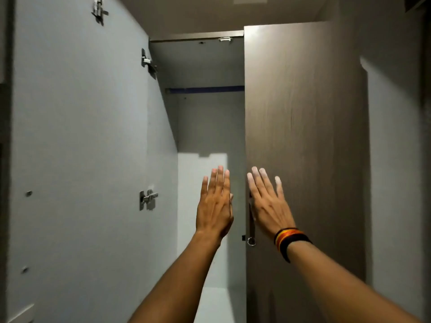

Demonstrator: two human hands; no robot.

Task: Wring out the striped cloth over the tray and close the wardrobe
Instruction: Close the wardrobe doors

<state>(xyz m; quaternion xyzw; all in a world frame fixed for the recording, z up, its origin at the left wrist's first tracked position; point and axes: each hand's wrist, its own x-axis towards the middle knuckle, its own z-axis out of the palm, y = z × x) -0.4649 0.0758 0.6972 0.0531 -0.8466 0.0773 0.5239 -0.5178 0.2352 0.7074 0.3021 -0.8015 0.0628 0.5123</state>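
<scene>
The wardrobe stands in front of me with a narrow gap showing its pale inside. Its right door is brown wood grain and nearly closed; my right hand lies flat on it, fingers spread, just beside the metal handle at the door's edge. The left door is swung wide, its grey inner face towards me with hinges. My left hand is raised in the gap, fingers straight and together, holding nothing. No striped cloth or tray is in view.
A blue-edged shelf or rail crosses the wardrobe's inside high up. A grey wall panel runs along the right. A striped band sits on my right wrist.
</scene>
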